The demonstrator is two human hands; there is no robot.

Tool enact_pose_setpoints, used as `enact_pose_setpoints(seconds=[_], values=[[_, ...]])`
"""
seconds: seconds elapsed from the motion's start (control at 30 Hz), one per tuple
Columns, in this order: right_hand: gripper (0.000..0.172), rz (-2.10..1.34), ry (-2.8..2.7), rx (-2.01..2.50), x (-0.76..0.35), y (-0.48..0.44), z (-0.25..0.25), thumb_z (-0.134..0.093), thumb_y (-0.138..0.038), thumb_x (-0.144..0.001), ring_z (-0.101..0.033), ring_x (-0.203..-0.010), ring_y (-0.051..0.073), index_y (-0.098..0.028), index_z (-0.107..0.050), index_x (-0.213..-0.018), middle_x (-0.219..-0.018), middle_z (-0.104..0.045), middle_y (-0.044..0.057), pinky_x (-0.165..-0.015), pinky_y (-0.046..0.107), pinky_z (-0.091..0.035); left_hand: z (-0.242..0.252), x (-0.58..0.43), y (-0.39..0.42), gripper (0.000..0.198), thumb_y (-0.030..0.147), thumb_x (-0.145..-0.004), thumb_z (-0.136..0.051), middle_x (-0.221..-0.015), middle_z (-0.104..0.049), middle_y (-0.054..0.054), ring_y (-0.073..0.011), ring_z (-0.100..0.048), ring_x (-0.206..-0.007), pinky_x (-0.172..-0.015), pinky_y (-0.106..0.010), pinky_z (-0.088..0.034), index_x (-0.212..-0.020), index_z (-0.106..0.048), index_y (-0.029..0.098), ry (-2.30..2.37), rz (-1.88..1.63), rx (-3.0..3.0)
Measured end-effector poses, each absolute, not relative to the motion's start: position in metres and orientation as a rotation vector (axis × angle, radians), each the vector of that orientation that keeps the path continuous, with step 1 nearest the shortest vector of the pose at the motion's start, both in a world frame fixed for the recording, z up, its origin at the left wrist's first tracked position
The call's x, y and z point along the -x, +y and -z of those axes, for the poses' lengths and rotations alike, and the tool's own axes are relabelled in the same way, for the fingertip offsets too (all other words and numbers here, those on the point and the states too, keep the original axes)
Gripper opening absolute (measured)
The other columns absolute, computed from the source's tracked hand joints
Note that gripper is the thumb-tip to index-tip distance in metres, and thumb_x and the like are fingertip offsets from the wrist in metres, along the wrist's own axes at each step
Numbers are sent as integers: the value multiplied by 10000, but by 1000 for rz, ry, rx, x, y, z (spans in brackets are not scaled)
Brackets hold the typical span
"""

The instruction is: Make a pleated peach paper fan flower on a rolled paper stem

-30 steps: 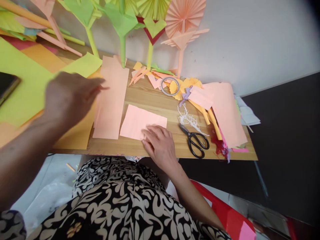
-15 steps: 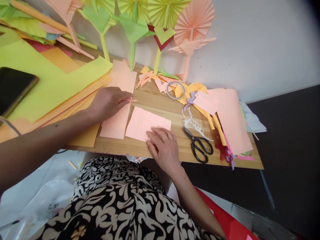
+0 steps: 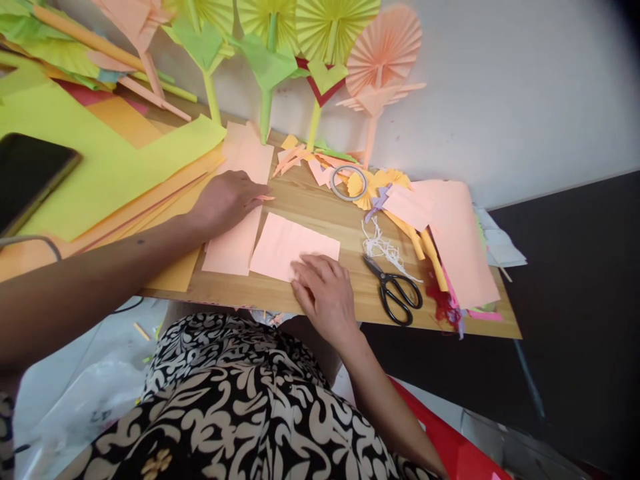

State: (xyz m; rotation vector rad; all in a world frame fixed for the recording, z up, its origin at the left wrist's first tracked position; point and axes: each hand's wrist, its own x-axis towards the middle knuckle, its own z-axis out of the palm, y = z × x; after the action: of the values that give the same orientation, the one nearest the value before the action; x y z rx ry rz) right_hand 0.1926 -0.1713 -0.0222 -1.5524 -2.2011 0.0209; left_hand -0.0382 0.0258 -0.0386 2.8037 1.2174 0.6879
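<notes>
Two hands lie flat, gripping nothing: left hand (image 3: 226, 200) now presses strip (image 3: 233, 243) at 10 o'clock of right hand (image 3: 325, 293), still pinning sheet (image 3: 285, 240).

The right hand (image 3: 325, 293) covers the near corner of the peach sheet (image 3: 287, 241).

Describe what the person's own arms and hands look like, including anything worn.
Both forearms are bare as far as the picture shows: no sleeves, watch or bracelet. The left hand and right hand carry no visible rings. A small dark mark sits on the left forearm. The garment below is black with cream swirls.
</notes>
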Motion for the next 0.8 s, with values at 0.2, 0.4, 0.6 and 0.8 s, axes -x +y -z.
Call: enact_pose_setpoints(seconds=[0.2, 0.4, 0.6, 0.8], values=[[270, -35, -2197, 1559, -193, -172, 24, -540, -313, -1043, -603, -1228, 263, -203, -707, -1224, -1295, -733, 82, -979, 419, -487, 18, 42, 22, 382, 423, -1091, -426, -1109, -767, -84, -235, -663, -1042, -923, -404, -522, -1164, -711, 180, 1098, -896, -2807], [267, -84, -2206, 1602, -191, -172, 20, -549, -322, -1038, -584, -1275, 256, -209, -694, -1231, -1365, -699, 93, -1020, 419, -472, -5, 41, -41, 341, 303, -1087, -427, -1158, -781, -93, -215, -698, -1091, -971, -395, -577, -1166, -730, 169, 772, -891, -2783], [293, -164, -2299, 1648, -203, -176, 10, -577, -367, -1031, -578, -1296, 257, -223, -682, -1264, -1345, -698, 102, -1049, 418, -458, 34, 40, -77, 363, 265, -1080, -411, -1259, -750, -122, -250, -671, -1222, -1128, -465, -525, -1095, -764, 182, 526, -641, -2774], [205, 28, -2249, 1695, -255, -208, -3, -581, -328, -1031, -658, -1089, 241, -197, -714, -1115, -1125, -754, 92, -970, 408, -478, 37, 45, -76, 288, 250, -1065, -445, -1257, -747, -93, -271, -662, -1230, -1122, -496, -532, -1102, -729, 209, 509, -658, -2778]])
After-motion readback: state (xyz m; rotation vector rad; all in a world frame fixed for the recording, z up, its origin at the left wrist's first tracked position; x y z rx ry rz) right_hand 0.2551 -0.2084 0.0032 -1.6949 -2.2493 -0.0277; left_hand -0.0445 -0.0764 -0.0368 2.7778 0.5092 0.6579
